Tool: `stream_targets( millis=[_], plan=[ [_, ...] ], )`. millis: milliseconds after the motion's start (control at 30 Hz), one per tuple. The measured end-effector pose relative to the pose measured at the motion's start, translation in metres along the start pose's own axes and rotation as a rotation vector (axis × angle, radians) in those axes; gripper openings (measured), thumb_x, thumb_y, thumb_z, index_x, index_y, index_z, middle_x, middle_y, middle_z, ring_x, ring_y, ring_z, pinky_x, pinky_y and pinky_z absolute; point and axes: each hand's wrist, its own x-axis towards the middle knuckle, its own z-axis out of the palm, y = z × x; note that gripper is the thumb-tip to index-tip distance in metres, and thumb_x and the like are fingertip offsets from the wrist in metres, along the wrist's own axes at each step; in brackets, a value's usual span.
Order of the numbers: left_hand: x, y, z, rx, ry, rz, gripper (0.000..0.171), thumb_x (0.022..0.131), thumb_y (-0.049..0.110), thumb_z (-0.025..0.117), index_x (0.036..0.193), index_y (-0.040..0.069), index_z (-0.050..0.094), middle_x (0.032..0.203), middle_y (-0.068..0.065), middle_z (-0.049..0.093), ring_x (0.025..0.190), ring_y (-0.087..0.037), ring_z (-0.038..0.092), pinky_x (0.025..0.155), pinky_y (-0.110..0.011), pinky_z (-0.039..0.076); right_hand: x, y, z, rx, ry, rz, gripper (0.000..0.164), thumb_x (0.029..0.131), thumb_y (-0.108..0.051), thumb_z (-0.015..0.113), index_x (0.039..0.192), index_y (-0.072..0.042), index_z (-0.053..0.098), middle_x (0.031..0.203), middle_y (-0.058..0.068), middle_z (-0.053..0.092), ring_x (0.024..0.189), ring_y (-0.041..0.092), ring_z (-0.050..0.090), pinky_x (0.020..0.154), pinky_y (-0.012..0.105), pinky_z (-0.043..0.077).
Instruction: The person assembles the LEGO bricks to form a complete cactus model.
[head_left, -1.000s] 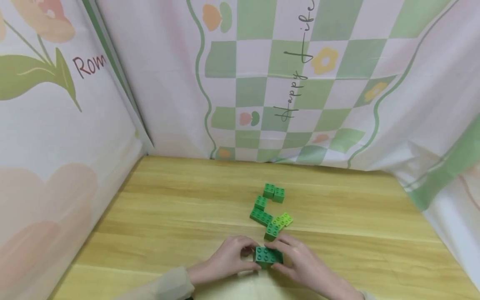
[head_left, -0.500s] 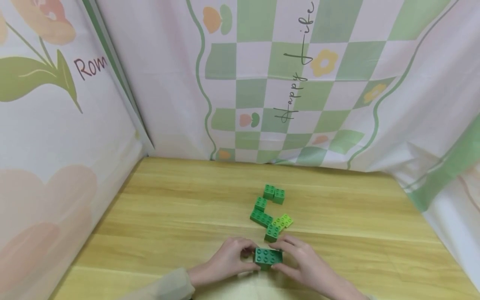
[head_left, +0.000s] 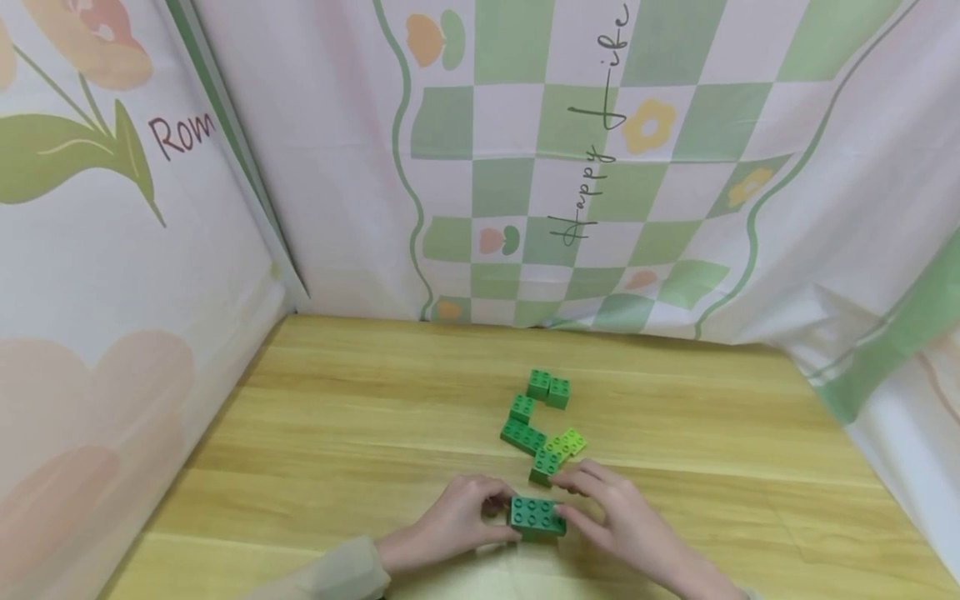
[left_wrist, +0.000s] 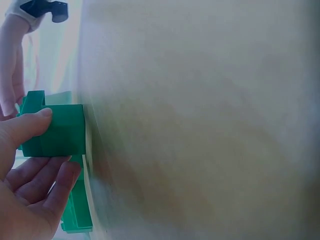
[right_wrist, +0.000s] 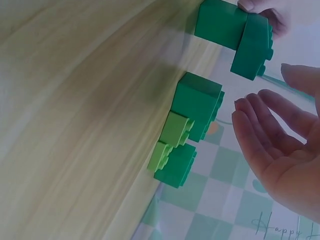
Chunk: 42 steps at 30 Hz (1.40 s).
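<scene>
One join looks done, a green eight-stud plastic brick [head_left: 535, 513] overhanging a green plastic block [right_wrist: 220, 24] pinched by the left hand [head_left: 459, 518], the empty, loose-fingered right hand [head_left: 621, 518] just beside, while green-and-lime plastic bricks [head_left: 522, 435] farther back on the bench [head_left: 360, 400] seem left to add.

Head view bright, softly lit — left wrist view hazy, its tabletop [left_wrist: 200, 120] blurred.

I see the head camera peering down from six o'clock across the yellowish wooden tabletop [head_left: 360, 400] toward twelve, while both wrist cameras, nearer and tipped sideways, share with it the stacked rectangular green plastic bricks [head_left: 533, 516], at nine o'clock in the left view, one in the right.
</scene>
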Motion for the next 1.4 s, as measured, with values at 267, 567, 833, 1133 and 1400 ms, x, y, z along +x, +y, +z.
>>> stream_targets(
  millis=[267,567,833,1133,1400],
  plan=[
    [0.0,0.001,0.0,-0.004,-0.001,-0.002,0.034,0.077,0.024,0.084,0.106,0.01,0.072,0.099,0.002,0.075,0.083,0.004,0.063,0.075,-0.007,0.052,0.001,0.012,-0.002,-0.003,0.038,0.017,0.032,0.074,-0.001,0.079,0.104,-0.006,0.07,0.096,0.002,0.071,0.081,0.014,0.069,0.071,0.02,0.06],
    [0.0,0.001,0.0,-0.013,-0.003,-0.013,0.035,0.076,0.022,0.085,0.106,0.009,0.072,0.099,0.0,0.076,0.083,0.004,0.063,0.075,-0.007,0.052,0.003,0.031,-0.004,0.014,0.05,0.034,0.029,0.073,0.004,0.077,0.101,-0.003,0.07,0.091,0.007,0.073,0.076,0.016,0.068,0.068,0.022,0.061],
    [-0.001,0.001,0.0,-0.027,-0.006,-0.011,0.034,0.076,0.021,0.085,0.105,0.009,0.072,0.097,0.001,0.076,0.081,0.004,0.063,0.074,-0.007,0.052,0.007,0.046,-0.008,0.086,-0.031,0.152,0.031,0.075,0.005,0.077,0.105,0.003,0.068,0.095,0.014,0.071,0.08,0.022,0.069,0.069,0.024,0.062],
    [-0.001,0.001,0.001,-0.034,-0.001,0.009,0.033,0.076,0.02,0.085,0.104,0.009,0.073,0.096,0.001,0.076,0.08,0.005,0.063,0.073,-0.006,0.052,0.018,0.059,-0.011,0.091,-0.141,0.265,0.031,0.078,0.003,0.075,0.108,0.003,0.067,0.098,0.014,0.07,0.083,0.025,0.069,0.072,0.026,0.063],
    [-0.002,0.0,0.001,-0.045,0.002,0.017,0.033,0.076,0.02,0.085,0.105,0.009,0.073,0.096,0.001,0.076,0.08,0.005,0.063,0.074,-0.007,0.053,0.032,0.065,-0.011,0.033,-0.236,0.286,0.034,0.076,0.003,0.075,0.109,0.001,0.068,0.101,0.014,0.072,0.084,0.023,0.069,0.074,0.029,0.062]
  ],
)
